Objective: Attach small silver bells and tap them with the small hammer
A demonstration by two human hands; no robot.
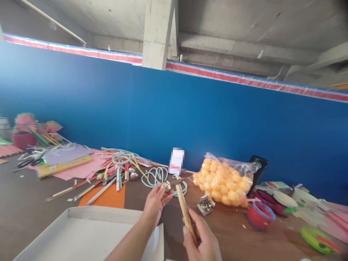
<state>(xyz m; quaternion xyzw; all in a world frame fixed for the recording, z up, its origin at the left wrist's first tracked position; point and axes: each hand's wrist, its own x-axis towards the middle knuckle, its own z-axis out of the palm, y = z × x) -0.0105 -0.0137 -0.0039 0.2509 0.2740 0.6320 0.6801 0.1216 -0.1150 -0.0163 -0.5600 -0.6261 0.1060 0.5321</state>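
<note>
My left hand [157, 201] is closed, pinching a shiny silver ball [166, 186] between its fingertips. My right hand [201, 235] wraps round the pale wooden handle of a hammer [185, 214]. The hammer's dark head is right beside the silver ball; whether they touch I cannot tell. Behind my left hand lie coiled light-blue cords [154, 176]. More silver balls [133, 175] rest to the left of the cords. To the right of the hammer is a small open box [207, 206] of tiny metal pieces.
A white tray [67, 217] lies at front left on the brown table. Beyond it are orange paper [115, 197], straws, sticks and scissors [32, 159]. At right stand a clear bag of orange balls [223, 183] and a red tape roll [261, 216]. A blue partition [190, 116] rises behind.
</note>
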